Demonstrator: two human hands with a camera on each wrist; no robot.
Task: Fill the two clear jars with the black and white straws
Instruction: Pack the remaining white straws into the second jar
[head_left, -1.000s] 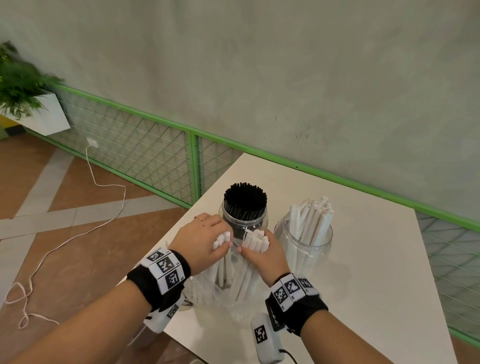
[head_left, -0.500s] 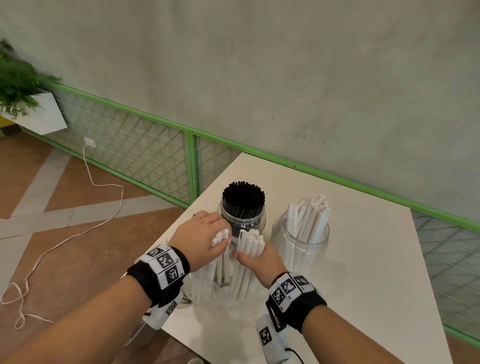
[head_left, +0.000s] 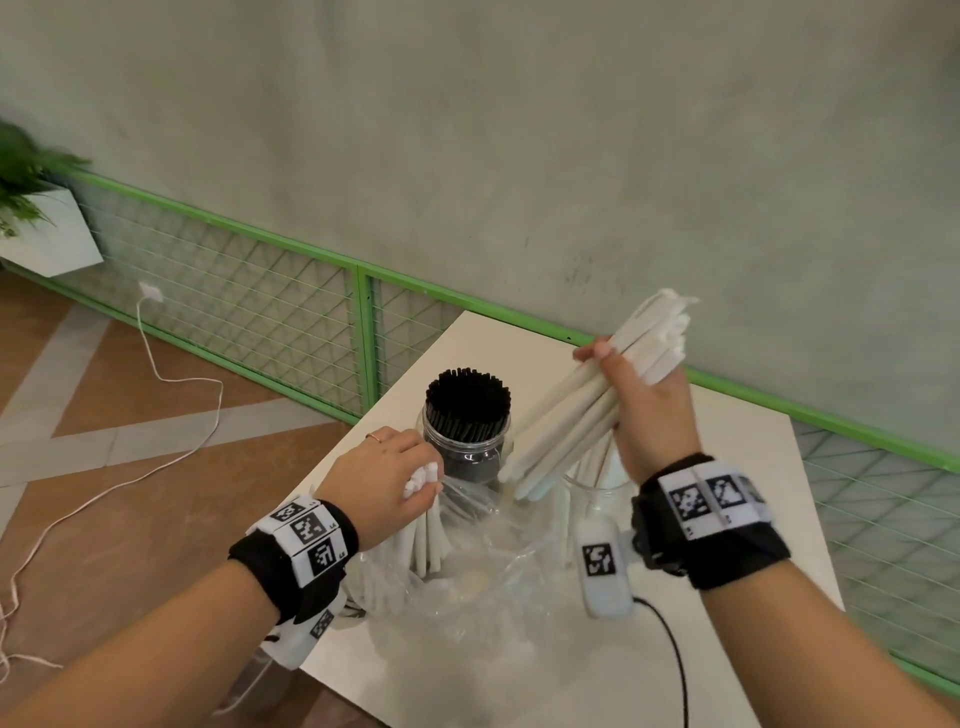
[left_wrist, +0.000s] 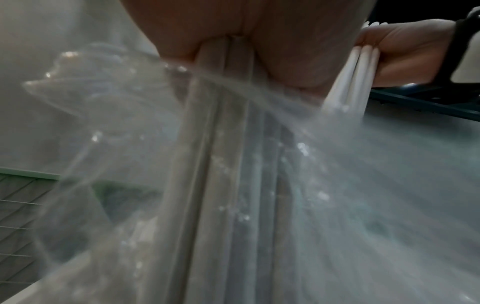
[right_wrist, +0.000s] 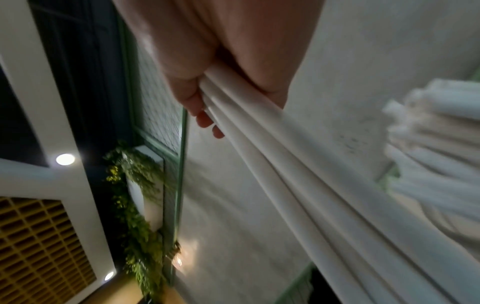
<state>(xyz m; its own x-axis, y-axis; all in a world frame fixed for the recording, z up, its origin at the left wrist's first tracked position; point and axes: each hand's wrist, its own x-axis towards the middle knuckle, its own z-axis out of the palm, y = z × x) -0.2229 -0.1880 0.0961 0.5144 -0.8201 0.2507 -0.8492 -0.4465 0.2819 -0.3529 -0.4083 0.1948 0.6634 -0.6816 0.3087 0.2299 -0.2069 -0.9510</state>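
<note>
Since 0.5 s ago your right hand (head_left: 655, 415) has lifted a gripped bundle of white straws (head_left: 597, 400) above the right jar (head_left: 597, 499). Your left hand (head_left: 382, 475) clutches remaining straws inside the plastic bag (head_left: 467, 582). Black-straw jar (head_left: 467, 441) looks full; white jar unfinished.

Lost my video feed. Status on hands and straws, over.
Right hand grips a white straw bundle, raised and tilted over the second jar. Left hand grips straws in the plastic bag. Black-straw jar full. Nothing blocking.
</note>
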